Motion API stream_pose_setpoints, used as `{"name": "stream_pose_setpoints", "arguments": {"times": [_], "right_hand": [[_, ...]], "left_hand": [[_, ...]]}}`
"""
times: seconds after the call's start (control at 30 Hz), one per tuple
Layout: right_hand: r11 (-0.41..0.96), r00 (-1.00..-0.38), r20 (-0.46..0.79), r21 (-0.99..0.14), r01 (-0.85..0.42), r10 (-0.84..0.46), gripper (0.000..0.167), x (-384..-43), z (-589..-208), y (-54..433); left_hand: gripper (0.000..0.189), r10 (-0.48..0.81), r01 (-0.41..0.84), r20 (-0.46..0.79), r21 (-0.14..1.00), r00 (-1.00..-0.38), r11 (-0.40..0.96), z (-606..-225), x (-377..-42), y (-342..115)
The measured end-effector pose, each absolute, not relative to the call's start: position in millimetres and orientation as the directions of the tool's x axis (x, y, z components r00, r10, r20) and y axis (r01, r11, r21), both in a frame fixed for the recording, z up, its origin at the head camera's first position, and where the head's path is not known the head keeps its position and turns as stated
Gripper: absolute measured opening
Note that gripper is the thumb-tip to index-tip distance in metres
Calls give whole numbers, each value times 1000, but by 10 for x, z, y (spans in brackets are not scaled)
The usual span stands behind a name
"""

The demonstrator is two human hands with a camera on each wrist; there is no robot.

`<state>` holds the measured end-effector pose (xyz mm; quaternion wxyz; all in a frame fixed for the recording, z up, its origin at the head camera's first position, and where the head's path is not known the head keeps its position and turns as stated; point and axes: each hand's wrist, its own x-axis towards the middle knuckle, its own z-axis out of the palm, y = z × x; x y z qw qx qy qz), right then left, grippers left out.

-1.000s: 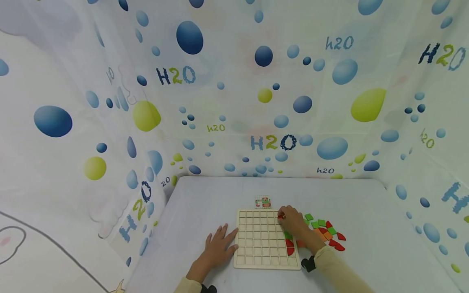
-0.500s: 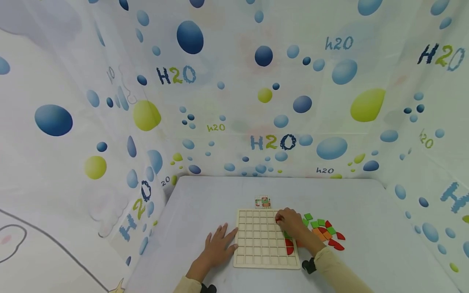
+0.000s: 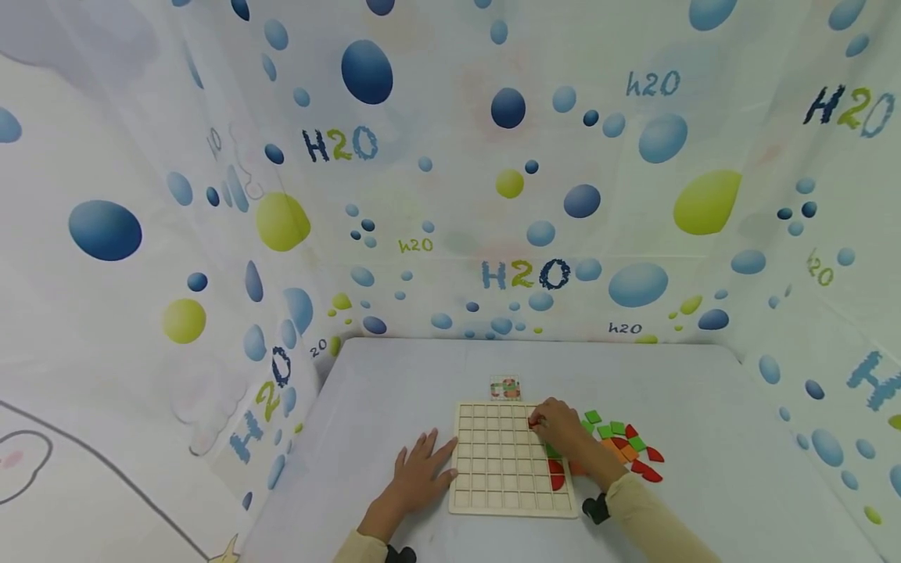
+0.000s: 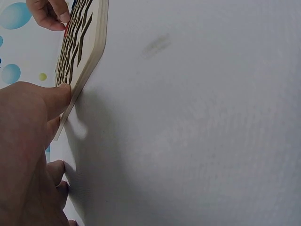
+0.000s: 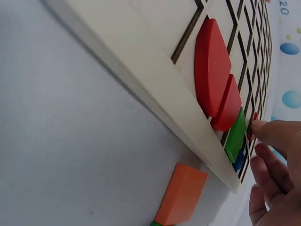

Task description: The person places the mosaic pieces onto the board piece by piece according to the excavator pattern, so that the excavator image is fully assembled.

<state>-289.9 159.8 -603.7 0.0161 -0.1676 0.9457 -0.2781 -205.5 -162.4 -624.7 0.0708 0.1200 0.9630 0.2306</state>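
A light wooden grid board (image 3: pixel 493 461) lies on the white table. My left hand (image 3: pixel 418 477) is flat with fingers spread, its thumb and a fingertip at the board's left edge. Near the board's upper right, my right hand (image 3: pixel 561 428) pinches a small red piece (image 3: pixel 533 424) over the cells, mostly hidden by the fingers. Down the right column, the right wrist view has a large red rounded piece (image 5: pixel 214 70), a smaller red piece (image 5: pixel 228 106), a green piece (image 5: pixel 236 136) and a blue piece (image 5: pixel 239 161) seated in cells.
Several loose green, red and orange pieces (image 3: pixel 629 452) are scattered right of the board, beyond my right forearm. One orange block (image 5: pixel 182 194) lies close to the board's edge. A small patterned card (image 3: pixel 505 388) sits just behind the board. A printed curtain (image 3: pixel 450 195) surrounds the table.
My right hand has shifted slightly left and down over the board, the red piece still pinched. During the last half second it has hardly moved. The left hand stays put.
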Motion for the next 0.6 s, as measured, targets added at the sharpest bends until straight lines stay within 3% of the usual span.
{"name": "stream_pose_setpoints", "arguments": {"times": [0.1,0.33,0.5,0.6], "right_hand": [[781,-956,76,-561,-276,-284,5,-2902,-6012,1648],[878,-984,173,-464,-118,-40,19,-2954,-6020,1960],[907,-988,65,-409,101,139,38,-2962,-5966,2175],[917,-988,-1,-371,145,156,40,-2960,-5950,2263]], "left_hand": [[61,258,196,-76,461,-963,865,-6275,-2045,-1636],[61,261,201,-62,480,-963,854,-6262,-2054,-1631],[61,253,200,-56,462,-966,864,-6322,-2068,-1628],[61,252,206,-37,471,-967,858,-6330,-2063,-1623]]}}
